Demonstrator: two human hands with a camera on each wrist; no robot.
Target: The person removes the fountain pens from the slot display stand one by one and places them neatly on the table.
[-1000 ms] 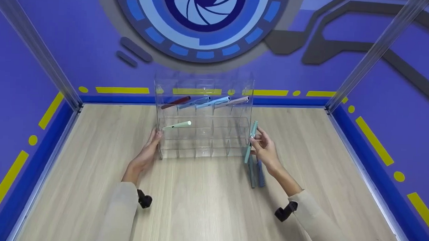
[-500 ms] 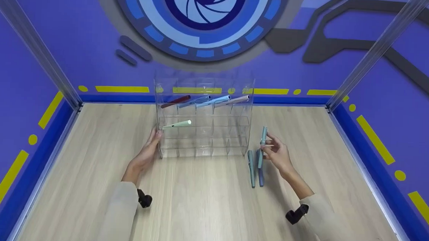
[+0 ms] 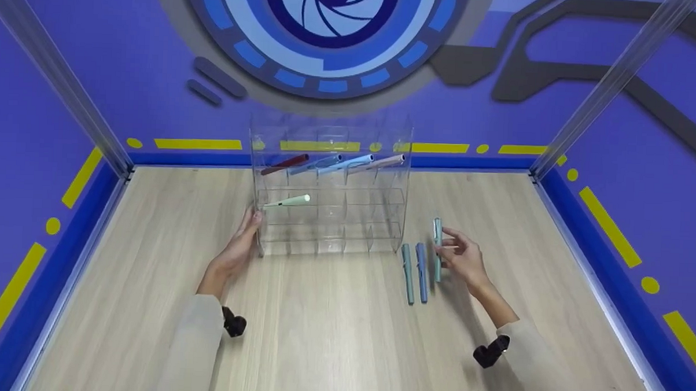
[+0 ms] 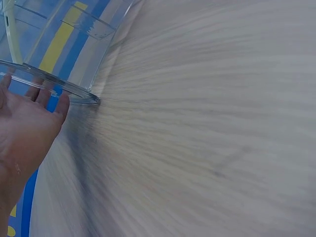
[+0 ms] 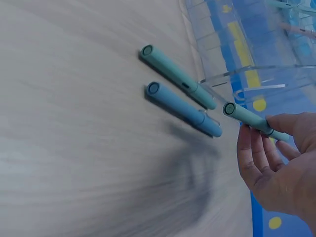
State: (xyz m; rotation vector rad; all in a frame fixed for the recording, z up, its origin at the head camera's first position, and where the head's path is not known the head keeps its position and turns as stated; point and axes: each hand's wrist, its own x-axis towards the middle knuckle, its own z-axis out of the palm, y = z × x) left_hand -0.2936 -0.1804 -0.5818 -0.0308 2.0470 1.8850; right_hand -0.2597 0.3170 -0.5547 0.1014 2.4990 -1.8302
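A clear acrylic pen rack (image 3: 330, 241) stands upright near the back wall. My left hand (image 3: 239, 241) rests against its left side; in the left wrist view the fingers (image 4: 61, 106) lie extended at the clear side panel. To the right of the rack, my right hand (image 3: 464, 260) pinches a light teal pen (image 3: 437, 239) between thumb and fingers, clip end upward in the head view. In the right wrist view that pen's round end points away from the palm. Beside it on the table lie a green-teal pen (image 3: 408, 276) and a blue pen (image 3: 421, 273), roughly parallel.
In the rack's upper row lean a dark red pen (image 3: 285, 165), a blue pen (image 3: 315, 165), a light blue pen (image 3: 346, 165) and a pale pink pen (image 3: 378, 165). A pale green pen (image 3: 290, 202) sits one row lower at left. Blue walls (image 3: 472, 127) enclose the wooden table (image 3: 320, 333).
My right hand has moved from the rack's right edge rightward and toward me, carrying the light teal pen past the two pens on the table. The left hand stays at the rack.
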